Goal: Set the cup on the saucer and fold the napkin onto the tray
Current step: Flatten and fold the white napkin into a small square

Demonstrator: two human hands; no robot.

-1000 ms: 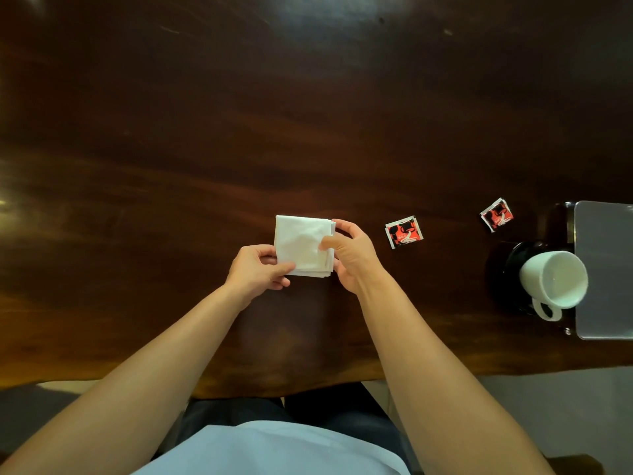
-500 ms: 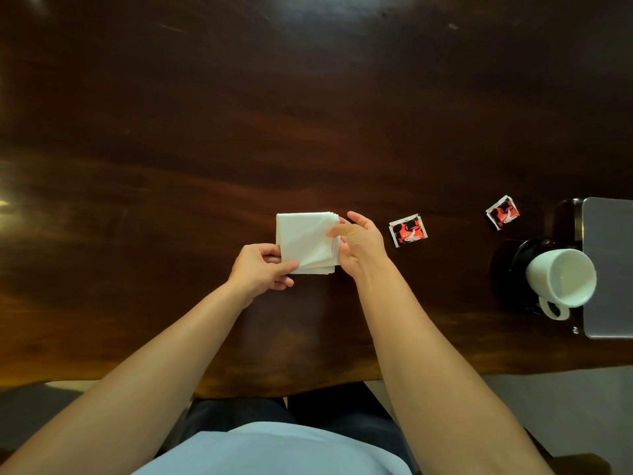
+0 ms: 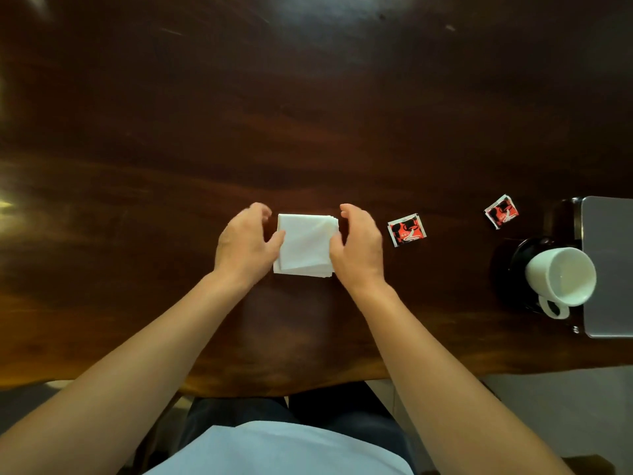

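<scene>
A white napkin (image 3: 305, 246), folded into a small square of several layers, lies flat on the dark wooden table (image 3: 308, 114). My left hand (image 3: 244, 246) is at its left edge and my right hand (image 3: 359, 250) at its right edge. Both have curved, parted fingers, and each thumb touches the napkin's side. At the far right a white cup (image 3: 561, 275) stands on a black saucer (image 3: 513, 265), its handle toward me. The saucer sits against the left edge of a grey tray (image 3: 609, 234).
Two red-and-black sachets lie on the table, one (image 3: 407, 230) just right of my right hand, the other (image 3: 501, 212) near the saucer. The table's front edge runs just above my lap. Pale floor shows at the lower right.
Both hands have stopped pinching the napkin's near corners and moved up to flank it on the left and right. The napkin now lies flat and squared on the table.
</scene>
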